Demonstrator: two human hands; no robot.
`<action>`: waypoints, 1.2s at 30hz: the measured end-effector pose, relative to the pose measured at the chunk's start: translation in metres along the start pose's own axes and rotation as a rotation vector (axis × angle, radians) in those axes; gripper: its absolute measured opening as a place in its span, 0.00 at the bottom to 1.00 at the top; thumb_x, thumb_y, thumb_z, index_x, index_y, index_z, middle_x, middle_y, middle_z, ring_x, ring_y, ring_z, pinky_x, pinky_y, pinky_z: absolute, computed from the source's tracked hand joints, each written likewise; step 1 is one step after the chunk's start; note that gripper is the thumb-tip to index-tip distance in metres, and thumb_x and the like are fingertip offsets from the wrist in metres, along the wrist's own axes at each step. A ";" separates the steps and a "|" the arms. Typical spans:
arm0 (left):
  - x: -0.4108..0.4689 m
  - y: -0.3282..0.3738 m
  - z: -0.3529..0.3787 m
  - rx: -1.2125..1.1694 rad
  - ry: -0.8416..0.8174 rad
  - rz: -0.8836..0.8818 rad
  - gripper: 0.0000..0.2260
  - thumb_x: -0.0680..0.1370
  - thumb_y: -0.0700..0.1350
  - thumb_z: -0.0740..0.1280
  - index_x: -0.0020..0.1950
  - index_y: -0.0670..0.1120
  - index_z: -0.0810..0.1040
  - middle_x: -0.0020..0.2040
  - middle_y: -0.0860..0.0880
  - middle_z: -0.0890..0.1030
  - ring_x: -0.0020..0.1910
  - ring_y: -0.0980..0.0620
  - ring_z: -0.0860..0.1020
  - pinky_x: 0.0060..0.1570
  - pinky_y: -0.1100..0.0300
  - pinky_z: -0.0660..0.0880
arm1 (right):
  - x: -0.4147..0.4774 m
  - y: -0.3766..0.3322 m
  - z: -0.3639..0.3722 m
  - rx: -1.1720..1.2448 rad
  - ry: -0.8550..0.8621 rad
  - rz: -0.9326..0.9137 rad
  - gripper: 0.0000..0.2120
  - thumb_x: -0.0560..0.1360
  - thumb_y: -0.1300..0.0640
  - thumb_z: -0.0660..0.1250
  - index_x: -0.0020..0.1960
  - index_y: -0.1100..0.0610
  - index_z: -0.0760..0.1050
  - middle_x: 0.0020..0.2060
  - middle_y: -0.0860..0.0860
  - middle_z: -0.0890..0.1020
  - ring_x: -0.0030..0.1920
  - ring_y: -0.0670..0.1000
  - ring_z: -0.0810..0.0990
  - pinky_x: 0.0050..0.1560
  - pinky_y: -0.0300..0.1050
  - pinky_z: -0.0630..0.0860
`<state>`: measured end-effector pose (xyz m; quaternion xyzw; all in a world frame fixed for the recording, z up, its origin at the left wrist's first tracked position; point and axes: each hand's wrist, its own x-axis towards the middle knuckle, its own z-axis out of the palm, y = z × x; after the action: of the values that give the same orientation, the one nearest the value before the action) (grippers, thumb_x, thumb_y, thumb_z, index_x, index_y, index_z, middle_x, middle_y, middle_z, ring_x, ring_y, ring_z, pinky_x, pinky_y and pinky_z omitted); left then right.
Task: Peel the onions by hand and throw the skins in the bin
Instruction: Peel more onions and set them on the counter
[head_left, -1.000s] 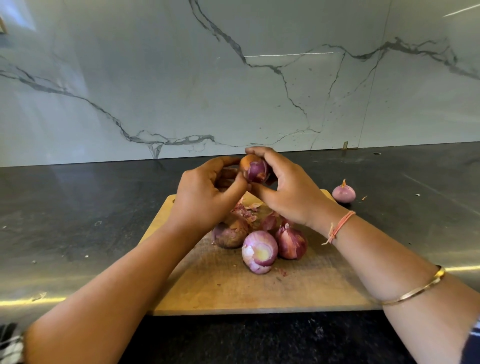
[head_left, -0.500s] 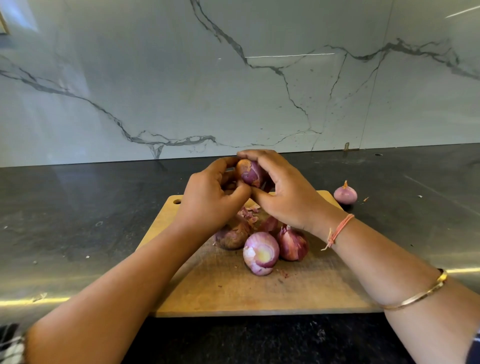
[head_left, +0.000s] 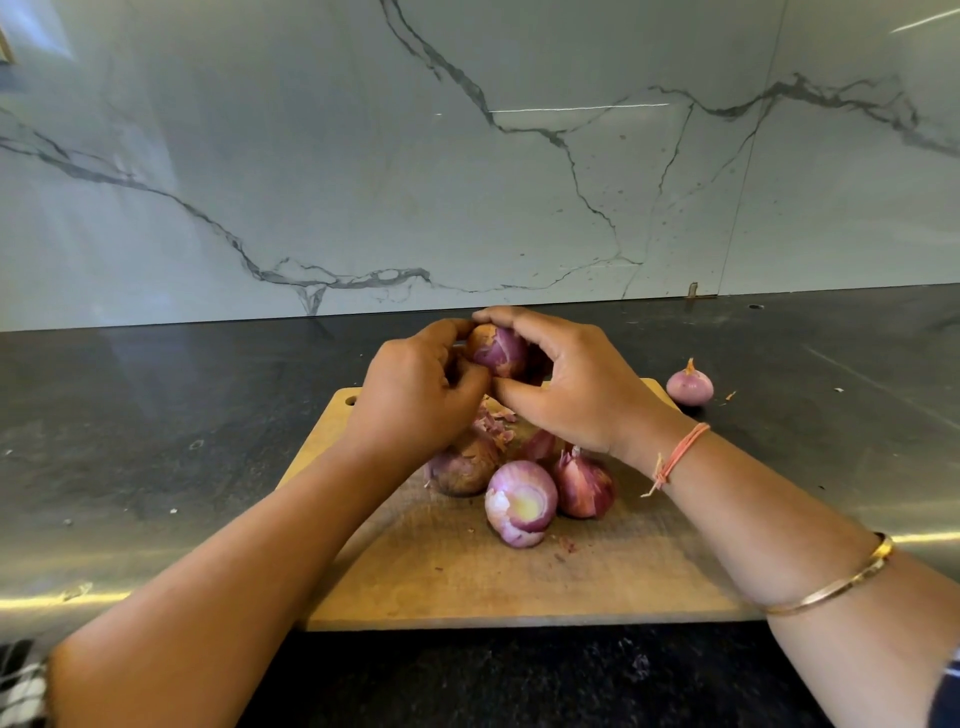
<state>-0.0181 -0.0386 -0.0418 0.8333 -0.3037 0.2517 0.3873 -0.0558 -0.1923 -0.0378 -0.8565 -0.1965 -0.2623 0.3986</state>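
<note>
A partly peeled purple onion (head_left: 500, 352) is held above the wooden cutting board (head_left: 597, 577). My right hand (head_left: 566, 387) grips it from the right, fingers curled over its top. My left hand (head_left: 415, 397) pinches at its left side, where brown skin still clings. Below the hands, a trimmed purple onion (head_left: 521, 503), a dark red onion (head_left: 584, 488) and a brown-skinned onion (head_left: 462, 470) lie on the board with loose skin scraps (head_left: 496, 423). No bin is in view.
One small peeled onion (head_left: 689, 384) sits on the dark counter (head_left: 156, 441) right of the board. A marble-patterned wall (head_left: 467, 156) rises behind the counter. Tiny skin flakes dot the counter around the board.
Both hands have sunk slightly toward the board with the onion. The onion has turned between the fingers, showing more purple flesh.
</note>
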 end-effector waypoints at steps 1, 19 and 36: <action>0.001 -0.001 -0.002 -0.005 0.021 0.008 0.14 0.75 0.39 0.65 0.60 0.43 0.79 0.33 0.55 0.78 0.29 0.59 0.75 0.31 0.69 0.72 | 0.000 -0.001 -0.001 0.043 -0.007 0.020 0.24 0.71 0.64 0.72 0.65 0.54 0.75 0.56 0.48 0.81 0.56 0.41 0.79 0.60 0.34 0.73; -0.003 0.003 0.000 -0.204 0.003 -0.047 0.13 0.74 0.40 0.66 0.56 0.53 0.80 0.33 0.54 0.82 0.29 0.53 0.78 0.30 0.61 0.76 | 0.000 0.006 -0.002 0.117 0.009 0.078 0.20 0.71 0.60 0.71 0.61 0.51 0.75 0.53 0.47 0.82 0.53 0.44 0.81 0.58 0.44 0.77; 0.002 -0.005 0.005 -0.088 0.037 0.012 0.11 0.74 0.39 0.68 0.54 0.45 0.82 0.31 0.43 0.80 0.27 0.57 0.68 0.31 0.57 0.70 | 0.002 0.010 0.000 0.102 -0.002 0.072 0.20 0.71 0.62 0.72 0.62 0.54 0.75 0.54 0.47 0.82 0.55 0.45 0.80 0.61 0.47 0.75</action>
<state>-0.0127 -0.0406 -0.0462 0.8089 -0.3124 0.2557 0.4275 -0.0493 -0.1981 -0.0420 -0.8418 -0.1790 -0.2366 0.4509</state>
